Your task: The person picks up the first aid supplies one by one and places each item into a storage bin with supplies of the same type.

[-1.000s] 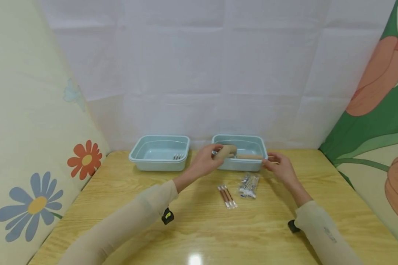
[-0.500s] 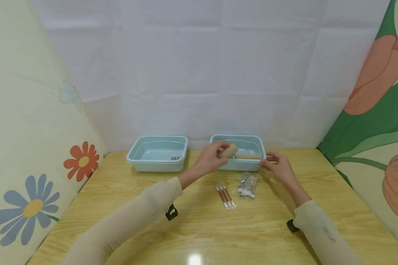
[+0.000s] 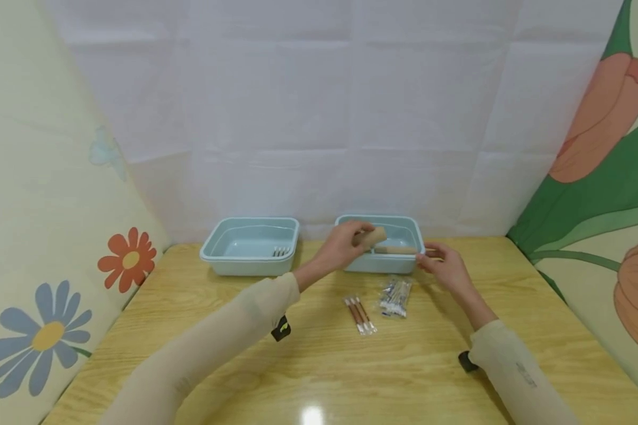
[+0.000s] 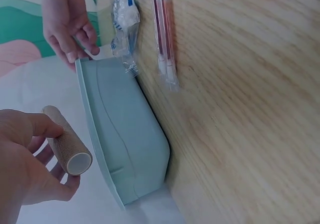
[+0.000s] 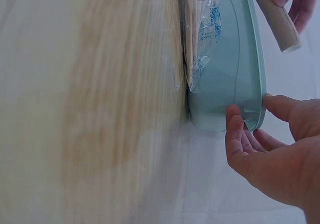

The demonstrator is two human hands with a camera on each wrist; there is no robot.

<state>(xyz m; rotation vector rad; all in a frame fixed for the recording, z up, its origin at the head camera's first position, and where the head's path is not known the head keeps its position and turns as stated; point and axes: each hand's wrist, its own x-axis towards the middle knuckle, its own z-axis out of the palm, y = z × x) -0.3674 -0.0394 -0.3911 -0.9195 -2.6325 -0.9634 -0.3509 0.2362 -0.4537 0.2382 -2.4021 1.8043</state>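
Observation:
Over the near rim of the right-hand light-blue plastic bin [image 3: 380, 265], my left hand [image 3: 342, 243] holds a tan bandage roll [image 3: 373, 237]. In the left wrist view the thumb and fingers grip the roll's sides, and its hollow pale end [image 4: 80, 163] shows. A second tan roll [image 3: 396, 250] lies inside that bin along the near wall. My right hand [image 3: 449, 268] holds the bin's near right corner, thumb on the rim and fingers below it in the right wrist view.
Left of it stands another light-blue bin [image 3: 250, 267] with several small white-tipped sticks [image 3: 280, 252] in it. Brown cotton swabs [image 3: 360, 316] in clear wrap lie on the wooden table [image 3: 351, 378]. Beside them is a clear packet of sticks [image 3: 396, 297]. A white cloth backdrop [image 3: 276, 118] hangs behind.
My left hand has lifted slightly and moved a little right with the bandage roll, which now tilts upward at its right end. The right hand stays at the bin corner.

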